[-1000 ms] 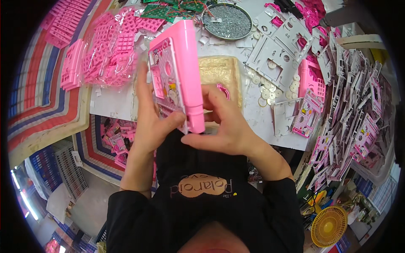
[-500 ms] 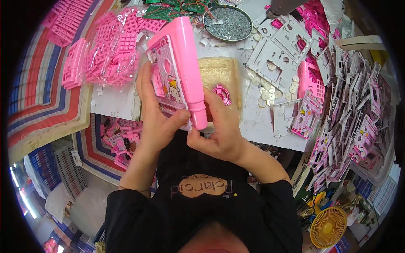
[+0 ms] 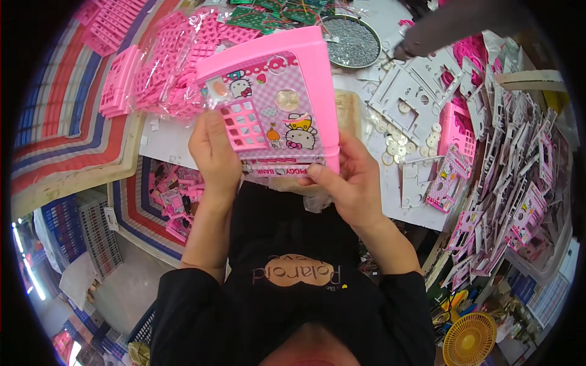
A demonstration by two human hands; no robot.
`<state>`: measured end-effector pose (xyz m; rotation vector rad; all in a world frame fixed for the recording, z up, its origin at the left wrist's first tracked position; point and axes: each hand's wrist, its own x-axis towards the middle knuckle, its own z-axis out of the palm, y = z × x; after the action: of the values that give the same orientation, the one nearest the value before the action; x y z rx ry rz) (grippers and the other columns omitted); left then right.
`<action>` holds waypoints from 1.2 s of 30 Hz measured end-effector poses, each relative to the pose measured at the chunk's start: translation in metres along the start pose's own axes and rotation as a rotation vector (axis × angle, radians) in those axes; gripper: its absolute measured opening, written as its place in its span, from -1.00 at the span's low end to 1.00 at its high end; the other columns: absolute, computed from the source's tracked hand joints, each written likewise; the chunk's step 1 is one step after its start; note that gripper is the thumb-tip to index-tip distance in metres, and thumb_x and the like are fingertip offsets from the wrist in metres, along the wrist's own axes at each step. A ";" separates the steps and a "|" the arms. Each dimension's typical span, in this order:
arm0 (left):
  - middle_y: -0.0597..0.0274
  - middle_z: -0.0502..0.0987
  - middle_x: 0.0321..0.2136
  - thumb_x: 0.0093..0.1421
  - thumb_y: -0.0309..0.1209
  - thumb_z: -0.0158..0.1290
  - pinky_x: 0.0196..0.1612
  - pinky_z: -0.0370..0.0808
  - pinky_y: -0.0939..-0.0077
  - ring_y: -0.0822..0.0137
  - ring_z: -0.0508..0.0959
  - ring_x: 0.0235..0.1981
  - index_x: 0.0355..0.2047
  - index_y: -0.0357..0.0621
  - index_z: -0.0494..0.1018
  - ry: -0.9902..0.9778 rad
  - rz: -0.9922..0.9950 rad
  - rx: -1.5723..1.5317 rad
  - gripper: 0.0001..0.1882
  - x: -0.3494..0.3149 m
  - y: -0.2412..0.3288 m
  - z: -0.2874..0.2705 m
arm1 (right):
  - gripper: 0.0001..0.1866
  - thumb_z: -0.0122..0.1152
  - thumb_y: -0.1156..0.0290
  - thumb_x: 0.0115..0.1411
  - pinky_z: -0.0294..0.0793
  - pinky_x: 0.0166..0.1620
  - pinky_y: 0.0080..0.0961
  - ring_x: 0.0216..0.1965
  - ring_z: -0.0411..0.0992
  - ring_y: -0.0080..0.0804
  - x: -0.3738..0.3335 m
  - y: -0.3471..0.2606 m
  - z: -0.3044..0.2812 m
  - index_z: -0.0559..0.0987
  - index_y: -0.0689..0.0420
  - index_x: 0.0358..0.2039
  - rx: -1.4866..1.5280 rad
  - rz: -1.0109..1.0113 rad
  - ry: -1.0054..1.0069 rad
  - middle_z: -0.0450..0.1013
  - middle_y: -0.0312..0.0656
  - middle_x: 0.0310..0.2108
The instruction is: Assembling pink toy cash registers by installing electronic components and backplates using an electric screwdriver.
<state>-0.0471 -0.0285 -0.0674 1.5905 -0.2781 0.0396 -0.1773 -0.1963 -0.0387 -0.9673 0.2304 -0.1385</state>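
Above the table's near edge I hold a pink plastic toy casing (image 3: 274, 104) in both hands. Its decorated front panel faces up, with a checkered cartoon print, a round hole and a grid of small square openings. My left hand (image 3: 215, 155) grips the left edge near the grid, thumb on the front. Closed on the lower right corner is my right hand (image 3: 354, 186), its thumb pressing the lower front edge. The fingers behind the casing are partly hidden. Beneath it, a yellowish block wrapped in clear plastic (image 3: 348, 113) is mostly covered.
A round tray of small metal screws (image 3: 373, 49) and green circuit boards (image 3: 278, 15) lie at the back. Bagged pink parts (image 3: 168, 67) sit left. White disks (image 3: 397, 146), grey panels (image 3: 421, 85) and stacked printed panels (image 3: 506, 165) fill the right. A dark arm-like object (image 3: 464, 27) overhangs.
The casing has turned from edge-on to show its printed front toward me. My right hand has shifted right along with its lower corner, and the thumb now rests on the front.
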 end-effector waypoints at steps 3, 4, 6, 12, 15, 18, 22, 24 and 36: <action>0.38 0.52 -0.49 0.54 -0.21 -0.24 -0.40 0.41 0.66 0.60 0.47 -0.46 -0.36 -0.22 0.45 0.006 0.055 0.002 -0.57 0.007 -0.011 0.001 | -0.45 0.13 0.69 0.29 0.66 -0.07 -0.51 -0.08 0.55 -0.43 0.001 0.003 0.005 0.29 0.34 0.29 0.002 -0.017 0.038 0.49 -0.07 0.04; 0.37 0.53 -0.47 0.55 -0.19 -0.24 -0.40 0.43 0.66 0.59 0.49 -0.45 -0.34 -0.24 0.47 -0.009 0.055 -0.041 -0.56 0.009 -0.008 0.002 | -0.45 0.13 0.69 0.29 0.66 -0.07 -0.51 -0.08 0.55 -0.43 0.004 0.004 0.003 0.29 0.35 0.29 0.004 -0.036 0.044 0.49 -0.06 0.05; 0.30 0.59 -0.39 0.55 -0.10 -0.27 -0.30 0.50 0.63 0.54 0.56 -0.35 -0.21 -0.28 0.52 -0.072 -0.028 -0.104 -0.49 0.013 0.007 0.009 | -0.43 0.13 0.69 0.29 0.67 -0.07 -0.50 -0.05 0.55 -0.41 0.005 0.003 -0.002 0.28 0.34 0.30 0.043 -0.035 0.063 0.49 -0.04 0.07; 0.34 0.58 -0.34 0.54 -0.14 -0.21 -0.22 0.46 0.62 0.57 0.52 -0.29 -0.17 -0.27 0.52 -0.037 -0.131 -0.313 -0.55 0.040 0.031 0.018 | -0.41 0.18 0.60 0.29 0.73 -0.13 -0.39 -0.05 0.59 -0.30 0.000 0.007 -0.010 0.29 0.34 0.31 0.062 -0.020 0.057 0.53 0.02 0.04; 0.40 0.53 -0.40 0.54 -0.22 -0.17 -0.31 0.38 0.63 0.62 0.44 -0.37 -0.25 -0.24 0.50 -0.065 0.006 -0.173 -0.62 0.042 0.023 0.012 | -0.47 0.20 0.58 0.30 0.73 -0.11 -0.34 -0.04 0.59 -0.29 0.003 0.007 -0.021 0.35 0.35 0.26 0.108 0.089 0.015 0.53 0.01 0.04; 0.44 0.47 -0.45 0.53 -0.27 -0.16 -0.36 0.31 0.63 0.65 0.38 -0.41 -0.32 -0.21 0.47 -0.083 0.093 -0.132 -0.65 0.042 0.017 0.008 | -0.48 0.19 0.58 0.34 0.63 0.04 -0.40 0.04 0.53 -0.38 0.001 0.007 -0.030 0.34 0.31 0.28 0.129 0.088 -0.045 0.52 -0.09 0.06; 0.46 0.46 -0.44 0.51 -0.29 -0.11 -0.34 0.29 0.64 0.65 0.36 -0.41 -0.27 -0.24 0.49 -0.069 0.154 -0.115 -0.70 0.040 0.031 0.010 | -0.56 0.23 0.56 0.32 0.50 0.13 -0.42 0.06 0.50 -0.46 0.010 -0.012 -0.030 0.41 0.30 0.19 -0.134 0.071 -0.161 0.52 -0.08 0.04; 0.41 0.51 -0.40 0.49 -0.27 -0.06 -0.29 0.31 0.66 0.64 0.40 -0.38 -0.18 -0.28 0.51 -0.238 0.293 -0.071 -0.70 0.038 0.027 -0.003 | -0.54 0.27 0.56 0.30 0.54 0.08 -0.45 0.01 0.52 -0.48 0.023 -0.040 -0.019 0.42 0.31 0.18 -0.187 -0.047 -0.137 0.54 -0.08 0.01; 0.08 0.61 -0.29 0.28 -0.25 0.16 -0.18 0.51 0.28 0.16 0.60 -0.28 -0.16 -0.29 0.53 -0.518 0.887 0.050 -0.69 0.074 0.055 -0.010 | -0.71 0.44 0.45 0.07 0.62 -0.16 -0.46 -0.22 0.62 -0.26 0.056 -0.073 -0.037 0.63 0.16 -0.16 -0.962 -0.807 -0.268 0.63 -0.18 -0.22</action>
<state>0.0151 -0.0307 0.0013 1.3928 -1.3778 0.3205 -0.1340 -0.2791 -0.0054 -1.9839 -0.4040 -0.6718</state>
